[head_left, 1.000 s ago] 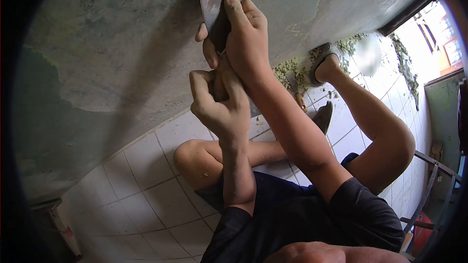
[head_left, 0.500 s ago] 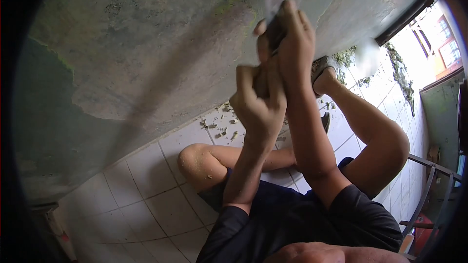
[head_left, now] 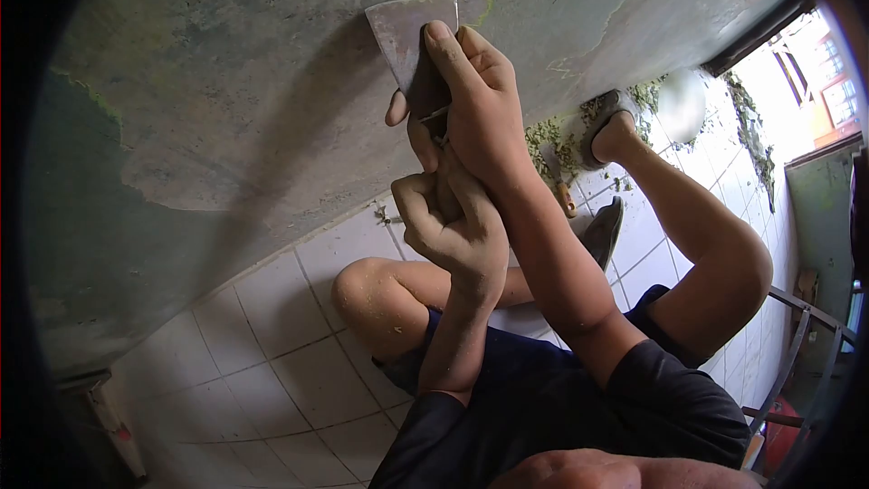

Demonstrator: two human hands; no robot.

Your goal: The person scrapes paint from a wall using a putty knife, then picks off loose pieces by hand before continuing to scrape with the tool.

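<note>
A paint scraper (head_left: 412, 32) with a broad, flared metal blade is held up close to the wall. My right hand (head_left: 484, 109) is closed around it, its thumb pressed along the blade. Just below, my left hand (head_left: 462, 226) is closed with curled fingers at the lower end of the scraper's handle, which is mostly hidden by both hands. The patchy wall (head_left: 208, 136) behind the blade shows bare grey-brown areas edged by green paint, with a yellow-green patch right beside the blade's corner.
Another scraper with a wooden handle (head_left: 567, 199) lies on the white tiled floor (head_left: 299, 389) near my foot. Paint flakes (head_left: 552, 140) are scattered along the wall's base. A metal frame (head_left: 797, 344) stands at the right, and a bright opening (head_left: 806, 81) lies beyond.
Both hands and the scraper have shifted left and slightly down, and the blade now shows its broad face. The floor scraper has come into sight beside my right forearm.
</note>
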